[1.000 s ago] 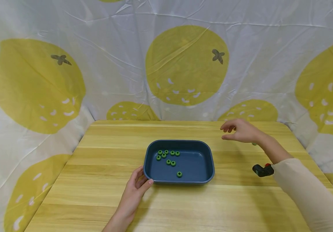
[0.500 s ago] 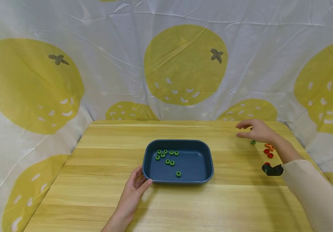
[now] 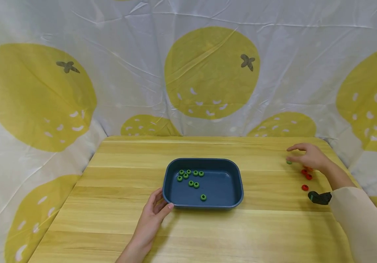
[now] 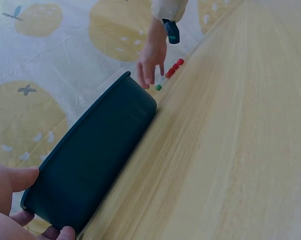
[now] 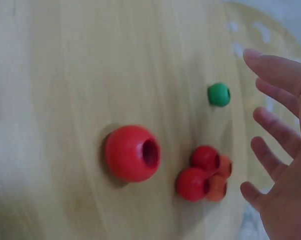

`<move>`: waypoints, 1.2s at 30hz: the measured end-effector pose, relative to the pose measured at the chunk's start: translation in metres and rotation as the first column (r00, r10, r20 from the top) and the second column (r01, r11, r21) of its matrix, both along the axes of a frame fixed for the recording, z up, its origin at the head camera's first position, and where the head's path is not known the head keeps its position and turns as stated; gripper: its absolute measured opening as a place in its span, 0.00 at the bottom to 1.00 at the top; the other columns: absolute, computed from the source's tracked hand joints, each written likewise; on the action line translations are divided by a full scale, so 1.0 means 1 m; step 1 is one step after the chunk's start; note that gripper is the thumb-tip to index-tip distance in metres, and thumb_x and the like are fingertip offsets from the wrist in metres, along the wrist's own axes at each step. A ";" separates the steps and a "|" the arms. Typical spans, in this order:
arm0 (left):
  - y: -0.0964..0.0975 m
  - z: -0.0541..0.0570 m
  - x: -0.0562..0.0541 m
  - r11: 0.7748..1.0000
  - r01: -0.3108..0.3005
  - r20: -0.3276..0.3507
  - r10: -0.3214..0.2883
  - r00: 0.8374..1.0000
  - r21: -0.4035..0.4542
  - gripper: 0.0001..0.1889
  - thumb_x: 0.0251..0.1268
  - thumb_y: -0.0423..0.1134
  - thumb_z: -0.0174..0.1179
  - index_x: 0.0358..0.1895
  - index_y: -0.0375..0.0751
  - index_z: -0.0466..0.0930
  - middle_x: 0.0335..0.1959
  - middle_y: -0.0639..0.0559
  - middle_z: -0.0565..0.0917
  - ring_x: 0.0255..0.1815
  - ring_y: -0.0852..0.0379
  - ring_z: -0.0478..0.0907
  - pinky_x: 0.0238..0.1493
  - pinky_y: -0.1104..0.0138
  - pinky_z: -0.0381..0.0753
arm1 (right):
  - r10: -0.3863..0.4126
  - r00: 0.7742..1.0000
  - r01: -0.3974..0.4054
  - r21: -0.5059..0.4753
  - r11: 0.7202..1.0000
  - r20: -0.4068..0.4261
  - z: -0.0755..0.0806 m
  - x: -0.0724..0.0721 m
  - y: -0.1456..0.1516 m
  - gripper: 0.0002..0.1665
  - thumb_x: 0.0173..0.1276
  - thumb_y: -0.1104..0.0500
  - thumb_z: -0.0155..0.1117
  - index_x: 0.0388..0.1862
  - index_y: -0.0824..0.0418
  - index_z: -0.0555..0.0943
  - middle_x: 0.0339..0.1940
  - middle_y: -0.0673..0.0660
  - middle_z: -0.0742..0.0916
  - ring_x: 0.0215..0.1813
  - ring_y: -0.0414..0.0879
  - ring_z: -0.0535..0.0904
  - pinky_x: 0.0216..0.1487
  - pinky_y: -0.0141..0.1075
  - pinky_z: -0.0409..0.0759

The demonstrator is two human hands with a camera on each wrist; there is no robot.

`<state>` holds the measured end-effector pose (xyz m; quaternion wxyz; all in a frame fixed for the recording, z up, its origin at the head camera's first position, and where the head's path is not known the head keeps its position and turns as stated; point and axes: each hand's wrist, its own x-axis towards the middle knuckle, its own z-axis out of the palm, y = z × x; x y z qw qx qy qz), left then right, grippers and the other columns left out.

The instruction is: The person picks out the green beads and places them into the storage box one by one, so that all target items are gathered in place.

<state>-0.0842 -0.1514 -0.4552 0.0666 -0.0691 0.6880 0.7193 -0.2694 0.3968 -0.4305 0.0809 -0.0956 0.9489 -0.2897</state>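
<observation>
A dark blue rectangular tray [image 3: 221, 188] sits on the wooden table, with several green beads [image 3: 191, 183] inside, mostly toward its left side. My left hand [image 3: 148, 221] holds the tray's front left corner, thumb at the rim and fingers against its outer side. Over the right part of the table, my right hand [image 3: 311, 157] hovers with fingers spread and nothing in its grasp. Close to its thumb lies a single green bead [image 5: 219, 94]. Red beads [image 5: 193, 184] and orange beads [image 5: 217, 188] cluster nearby, and another red bead [image 5: 132, 153] lies apart from them.
A black wrist-worn device [image 3: 319, 198] shows at the right sleeve [image 3: 356, 215]. Behind the wooden table [image 3: 135, 153] hangs a pale cloth [image 3: 135, 73] with yellow lemon prints, which also runs along both sides.
My right hand has moved right and lower, from beside the tray to over the loose beads, uncovering red beads. My left hand and the tray stay in place.
</observation>
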 end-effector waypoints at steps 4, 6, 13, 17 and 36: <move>0.000 0.000 0.000 1.000 -0.001 -0.001 0.001 1.000 -0.003 0.33 0.75 0.34 0.64 0.77 0.41 0.62 0.74 0.39 0.66 0.74 0.38 0.65 0.68 0.53 0.71 | -0.003 1.000 0.003 -0.002 1.000 -0.008 -0.011 0.003 0.009 0.36 0.71 0.45 0.72 0.66 0.69 0.79 0.71 0.79 0.70 0.71 0.80 0.60 0.62 0.74 0.63; 0.000 -0.001 0.000 1.000 0.000 0.001 0.000 1.000 -0.006 0.33 0.75 0.34 0.64 0.77 0.41 0.62 0.74 0.39 0.66 0.74 0.38 0.65 0.68 0.52 0.71 | 0.007 1.000 -0.007 0.015 1.000 -0.025 -0.016 0.005 0.013 0.35 0.71 0.45 0.72 0.65 0.69 0.80 0.69 0.80 0.72 0.70 0.80 0.61 0.62 0.74 0.63; -0.001 -0.003 -0.001 1.000 0.002 -0.002 -0.002 1.000 0.006 0.33 0.74 0.35 0.65 0.77 0.41 0.62 0.75 0.39 0.66 0.74 0.39 0.65 0.68 0.53 0.71 | 0.018 0.999 -0.017 0.009 1.000 -0.028 -0.031 0.006 0.017 0.31 0.71 0.48 0.73 0.62 0.70 0.82 0.71 0.78 0.70 0.71 0.81 0.57 0.63 0.75 0.58; -0.002 -0.004 -0.002 1.000 -0.003 -0.002 0.003 1.000 0.008 0.33 0.74 0.35 0.65 0.77 0.41 0.62 0.75 0.39 0.66 0.74 0.39 0.65 0.68 0.53 0.72 | 0.021 0.999 -0.021 0.004 1.000 -0.033 -0.035 0.004 0.016 0.30 0.73 0.49 0.71 0.61 0.71 0.82 0.72 0.77 0.69 0.71 0.81 0.57 0.63 0.75 0.58; -0.001 -0.004 -0.003 1.000 -0.004 0.005 0.004 1.000 0.005 0.32 0.74 0.35 0.65 0.77 0.42 0.63 0.74 0.40 0.67 0.74 0.40 0.65 0.69 0.52 0.70 | 0.001 0.996 0.002 0.034 0.999 -0.086 -0.025 -0.002 0.009 0.26 0.73 0.49 0.71 0.56 0.70 0.86 0.66 0.76 0.78 0.70 0.77 0.63 0.65 0.71 0.62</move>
